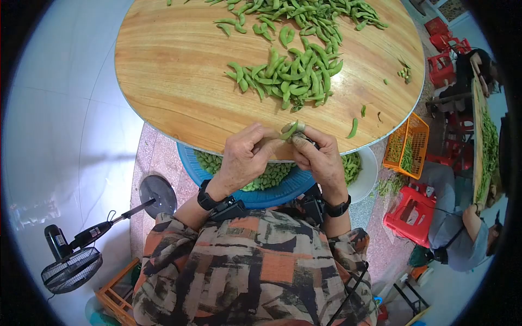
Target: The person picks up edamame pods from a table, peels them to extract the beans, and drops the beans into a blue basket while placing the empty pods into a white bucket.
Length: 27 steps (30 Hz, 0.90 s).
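A green edamame pod (290, 132) is held tilted between my two hands, just over the near edge of the wooden table (174, 92). My left hand (246, 154) is closed in a pinch at the pod's lower end. Thumb and forefinger of my right hand (319, 152) grip its other side; a pale wrap shows on a finger and something dark sits by the thumb. Right ahead lies a pile of edamame pods (293, 76). Below my hands, under the table edge, a blue basket (190, 163) holds many shelled green beans (266, 178).
A white bucket (370, 174) with pods stands right of the basket. Beyond it are an orange crate (416, 136) and a red stool (410, 214). People sit at another table (478, 108) on the right. A fan (73, 269) stands left.
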Each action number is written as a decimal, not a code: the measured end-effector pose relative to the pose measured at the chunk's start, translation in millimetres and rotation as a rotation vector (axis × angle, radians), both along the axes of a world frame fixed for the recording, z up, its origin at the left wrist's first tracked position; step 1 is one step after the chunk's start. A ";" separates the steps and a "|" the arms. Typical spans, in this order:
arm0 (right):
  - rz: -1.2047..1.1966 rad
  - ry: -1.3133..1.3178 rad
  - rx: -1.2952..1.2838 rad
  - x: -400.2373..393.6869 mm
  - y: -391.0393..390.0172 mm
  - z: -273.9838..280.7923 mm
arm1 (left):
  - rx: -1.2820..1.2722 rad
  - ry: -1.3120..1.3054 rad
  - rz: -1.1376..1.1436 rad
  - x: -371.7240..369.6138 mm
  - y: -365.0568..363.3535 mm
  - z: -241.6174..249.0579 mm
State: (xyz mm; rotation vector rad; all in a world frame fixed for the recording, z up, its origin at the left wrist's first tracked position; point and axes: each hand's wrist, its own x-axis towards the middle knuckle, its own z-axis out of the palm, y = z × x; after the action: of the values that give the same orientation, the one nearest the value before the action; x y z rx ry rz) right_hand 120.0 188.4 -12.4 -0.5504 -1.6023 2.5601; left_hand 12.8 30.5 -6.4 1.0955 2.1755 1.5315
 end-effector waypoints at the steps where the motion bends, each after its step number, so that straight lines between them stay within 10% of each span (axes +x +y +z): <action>1: 0.016 0.013 -0.036 0.6 0.7 -1.0 | 0.009 0.020 0.000 0.9 0.4 0.0; 11: 0.018 0.039 -0.059 3.6 3.2 -5.4 | 0.048 0.164 0.021 2.8 2.3 -3.8; 13: 0.057 0.051 -0.139 6.9 6.9 -10.3 | 0.051 -0.792 -0.103 -1.7 -3.2 -3.9; 16: 0.077 0.046 -0.362 8.0 7.1 -4.0 | 0.347 -1.399 -0.376 -5.2 -6.6 -13.5; 20: 0.061 0.089 -0.361 7.5 6.2 -5.9 | 0.334 -1.393 -0.295 4.1 0.8 -5.4; 27: -0.125 -0.035 0.442 10.4 -18.1 16.6 | 0.044 -0.382 -0.124 6.9 3.1 -4.9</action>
State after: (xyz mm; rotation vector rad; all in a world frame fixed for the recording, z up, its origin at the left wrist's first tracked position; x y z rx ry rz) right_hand 130.4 170.4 4.1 -0.6245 -1.9902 2.0258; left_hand 19.7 33.6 -11.3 0.8478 1.7945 1.5872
